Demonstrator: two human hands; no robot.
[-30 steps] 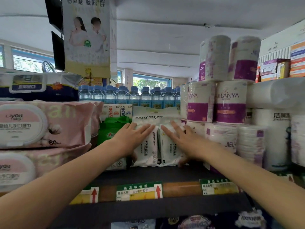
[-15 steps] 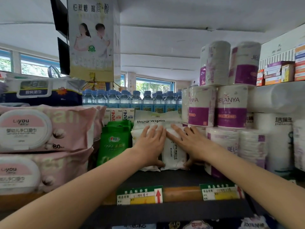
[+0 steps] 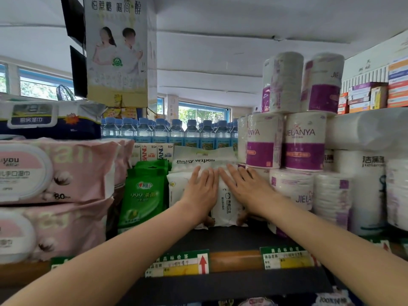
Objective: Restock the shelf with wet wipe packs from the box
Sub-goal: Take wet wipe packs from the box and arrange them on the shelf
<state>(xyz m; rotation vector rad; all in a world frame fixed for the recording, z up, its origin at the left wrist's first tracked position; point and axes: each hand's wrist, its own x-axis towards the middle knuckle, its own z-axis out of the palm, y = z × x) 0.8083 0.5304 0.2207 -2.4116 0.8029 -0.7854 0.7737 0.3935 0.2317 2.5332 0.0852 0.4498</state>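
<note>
two white wet wipe packs stand upright on the dark shelf, and i have both palms against their fronts. my left hand lies flat on the left pack, fingers straight and together, gripping nothing; my right hand lies flat on the right pack the same way, fingers spread a little toward the toilet paper rolls. i judge the flat press is there to seat the packs deep and square in the slot, since soft pouches like these slump if left leaning. the slot is narrow: the green wipe pack sits just beside them on the left, the rolls touch or nearly touch on the right. above and behind the two lies a baby wipes pack, flat across the top. the pink wipe packs are stacked well to the left. the box is not in view, so i cannot tell how many packs remain.
</note>
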